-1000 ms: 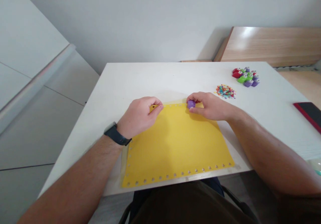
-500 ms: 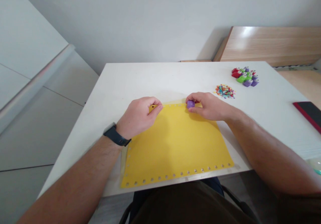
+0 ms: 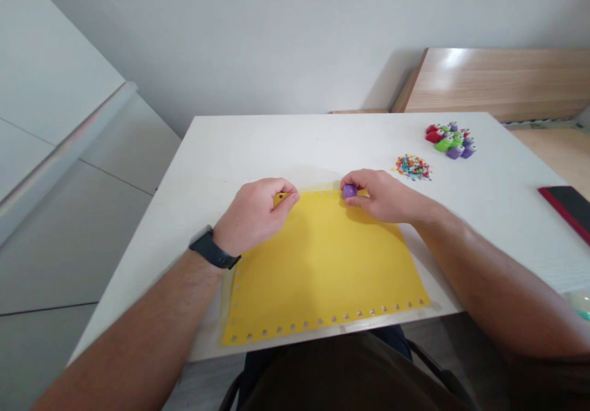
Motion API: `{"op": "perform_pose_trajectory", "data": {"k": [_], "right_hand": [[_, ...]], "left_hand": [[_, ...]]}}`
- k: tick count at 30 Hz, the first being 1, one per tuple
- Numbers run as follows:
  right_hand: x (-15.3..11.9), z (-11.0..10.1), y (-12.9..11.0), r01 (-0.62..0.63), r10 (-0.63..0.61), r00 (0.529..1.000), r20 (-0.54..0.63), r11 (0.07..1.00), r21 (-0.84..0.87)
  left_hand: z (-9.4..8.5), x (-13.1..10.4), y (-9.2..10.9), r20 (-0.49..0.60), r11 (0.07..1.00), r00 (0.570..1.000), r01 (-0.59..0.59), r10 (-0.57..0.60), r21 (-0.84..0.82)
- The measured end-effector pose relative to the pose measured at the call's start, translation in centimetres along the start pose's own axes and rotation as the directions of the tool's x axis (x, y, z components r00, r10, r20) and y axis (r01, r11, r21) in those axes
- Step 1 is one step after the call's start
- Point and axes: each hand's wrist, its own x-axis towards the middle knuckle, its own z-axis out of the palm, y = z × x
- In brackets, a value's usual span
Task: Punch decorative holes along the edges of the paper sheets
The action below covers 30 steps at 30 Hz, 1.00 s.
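Note:
A yellow sheet (image 3: 322,263) lies on the white table, with small punched holes along its near, left and far edges. My left hand (image 3: 265,211) pinches the sheet's far edge near its left corner, thumb against index finger; a dark star-shaped hole shows beside the fingers. A dark watch band is on that wrist. On the right part of the same edge, my right hand (image 3: 375,195) grips a purple craft punch (image 3: 350,191) between thumb and fingers. The punch sits over the paper's edge.
A pile of colourful paper bits (image 3: 413,167) lies beyond my right hand. Farther back stand several red, green and purple punches (image 3: 452,140). A black and red flat object (image 3: 569,208) rests at the table's right. White table (image 3: 221,147) meets the wall behind.
The purple punch and my right hand have shifted very slightly left along the far edge. My left hand keeps its hold on the sheet.

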Motion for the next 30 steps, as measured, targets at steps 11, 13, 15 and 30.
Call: {"op": "perform_pose_trajectory", "data": {"k": [11,13,15,30], "right_hand": [[0.2,0.3,-0.1,0.023,-0.024,0.999,-0.039,0.999,-0.04],[0.2,0.2,-0.1,0.021,-0.022,0.999,-0.031,0.999,-0.032],[0.1,0.1,-0.2,0.031,-0.032,0.999,-0.038,0.999,-0.026],[-0.3,-1.2,0.6,-0.001,0.0,1.0,-0.01,1.0,-0.031]], "left_hand": [[-0.1,0.0,0.0,0.006,1.0,1.0,0.007,-0.007,0.004],[-0.1,0.0,0.0,0.01,1.0,1.0,0.006,-0.006,0.003],[-0.1,0.0,0.0,0.011,1.0,1.0,0.006,-0.006,-0.001],[-0.2,0.1,-0.2,0.024,1.0,1.0,0.009,-0.009,0.001]]}}
